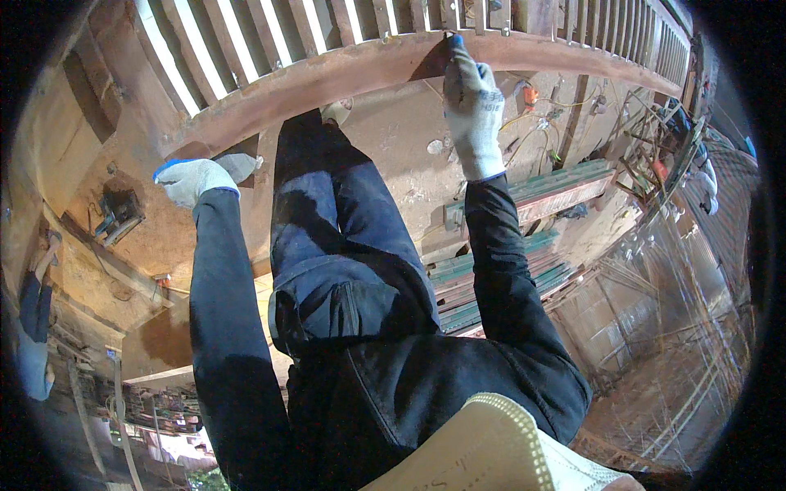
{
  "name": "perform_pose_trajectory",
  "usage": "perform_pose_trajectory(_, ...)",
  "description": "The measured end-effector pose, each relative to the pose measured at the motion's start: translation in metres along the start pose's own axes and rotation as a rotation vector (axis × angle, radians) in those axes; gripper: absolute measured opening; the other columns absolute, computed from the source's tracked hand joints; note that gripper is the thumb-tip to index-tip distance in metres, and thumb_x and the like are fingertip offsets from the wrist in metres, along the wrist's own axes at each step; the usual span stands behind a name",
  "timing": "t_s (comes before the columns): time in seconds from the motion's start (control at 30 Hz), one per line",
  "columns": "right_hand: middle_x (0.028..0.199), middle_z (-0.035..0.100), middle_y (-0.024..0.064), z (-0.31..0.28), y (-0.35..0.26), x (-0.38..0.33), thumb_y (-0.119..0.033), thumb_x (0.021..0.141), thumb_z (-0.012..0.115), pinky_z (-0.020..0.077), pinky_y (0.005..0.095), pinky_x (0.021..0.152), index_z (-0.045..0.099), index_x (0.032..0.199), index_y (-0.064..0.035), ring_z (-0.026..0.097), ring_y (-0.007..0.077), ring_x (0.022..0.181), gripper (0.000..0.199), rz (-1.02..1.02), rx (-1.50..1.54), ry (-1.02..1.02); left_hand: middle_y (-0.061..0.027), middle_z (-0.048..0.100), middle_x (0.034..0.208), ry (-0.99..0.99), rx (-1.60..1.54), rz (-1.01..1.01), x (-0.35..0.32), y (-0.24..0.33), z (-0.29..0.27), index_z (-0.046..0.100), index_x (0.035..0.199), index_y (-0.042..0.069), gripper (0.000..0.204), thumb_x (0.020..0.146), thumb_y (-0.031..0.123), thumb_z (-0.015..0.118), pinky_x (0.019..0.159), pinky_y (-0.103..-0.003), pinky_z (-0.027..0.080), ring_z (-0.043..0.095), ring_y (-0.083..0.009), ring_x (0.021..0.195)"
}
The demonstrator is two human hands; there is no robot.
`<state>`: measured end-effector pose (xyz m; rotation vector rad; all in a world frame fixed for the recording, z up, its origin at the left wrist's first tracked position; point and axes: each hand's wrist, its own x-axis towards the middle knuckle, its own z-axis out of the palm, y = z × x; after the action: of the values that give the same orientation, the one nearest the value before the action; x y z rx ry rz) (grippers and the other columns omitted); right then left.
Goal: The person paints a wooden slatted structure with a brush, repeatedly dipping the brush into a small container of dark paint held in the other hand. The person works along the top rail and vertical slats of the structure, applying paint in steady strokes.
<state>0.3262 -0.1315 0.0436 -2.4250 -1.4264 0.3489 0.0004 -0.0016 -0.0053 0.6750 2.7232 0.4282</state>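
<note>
Both of my hands wear white knit gloves with blue fingertips. My left hand [195, 182] is closed beside the left end of a long reddish-brown beam [327, 68]. A grey, rounded thing [237, 167] sticks out to the right of it; its kind is unclear. At the beam's far edge, my right hand [475, 110] is closed with its fingers pointing away from me. A small dark piece [449, 38] shows at its fingertips, too small to name. Light vertical slats [237, 41] stand in a row along the beam's far side.
Brown floor lies around my legs. Stacks of green and reddish metal bars [508, 270] rest at the right, near an orange-tipped tool [530, 98] and loose cables. A dark metal device [120, 215] sits at the left. Another person [34, 327] is at the far left edge.
</note>
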Motion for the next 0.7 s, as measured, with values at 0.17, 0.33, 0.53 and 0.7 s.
perform_pose_trajectory(0.17,0.079,0.059,0.0136,-0.010,-0.002,0.001,-0.013,0.091,0.060,0.0499,0.0413,0.062,0.061,0.127,-0.0151,0.062,0.0314,0.070,0.035,-0.027,0.127,-0.012,-0.0305,0.062,0.111,-0.052,0.032,0.013,-0.002,0.002,-0.008,0.061,0.106,-0.007,0.061,0.103,0.042,0.025,0.088,-0.053,0.047,0.061,-0.0457,0.103)
perform_pose_trajectory(0.33,0.077,0.058,0.0133,-0.013,0.005,0.013,-0.012,0.092,0.059,0.0491,0.0399,0.060,0.062,0.126,-0.0149,0.061,0.0313,0.067,0.034,-0.057,-0.022,-0.039,-0.0299,0.063,0.110,-0.020,0.031,0.039,-0.001,0.000,-0.004,0.062,0.104,-0.007,0.057,0.103,0.038,0.027,0.087,-0.053,0.048,0.061,-0.0456,0.101)
perform_pose_trajectory(0.53,0.078,0.062,0.0122,-0.032,0.000,0.018,-0.015,0.096,0.056,0.0475,0.0334,0.060,0.064,0.127,-0.0129,0.060,0.0225,0.065,0.031,-0.012,0.013,-0.147,-0.0296,0.063,0.109,-0.020,-0.002,0.025,0.003,-0.005,-0.003,0.061,0.103,-0.007,0.057,0.102,0.040,0.029,0.090,-0.052,0.048,0.061,-0.0460,0.101)
perform_pose_trajectory(0.7,0.078,0.060,0.0119,-0.021,0.002,0.013,-0.013,0.094,0.058,0.0476,0.0351,0.060,0.064,0.126,-0.0144,0.059,0.0246,0.065,0.033,-0.040,0.032,-0.123,-0.0301,0.062,0.113,-0.085,-0.001,0.016,0.005,-0.006,-0.001,0.061,0.108,-0.008,0.059,0.103,0.041,0.028,0.094,-0.051,0.047,0.059,-0.0455,0.107)
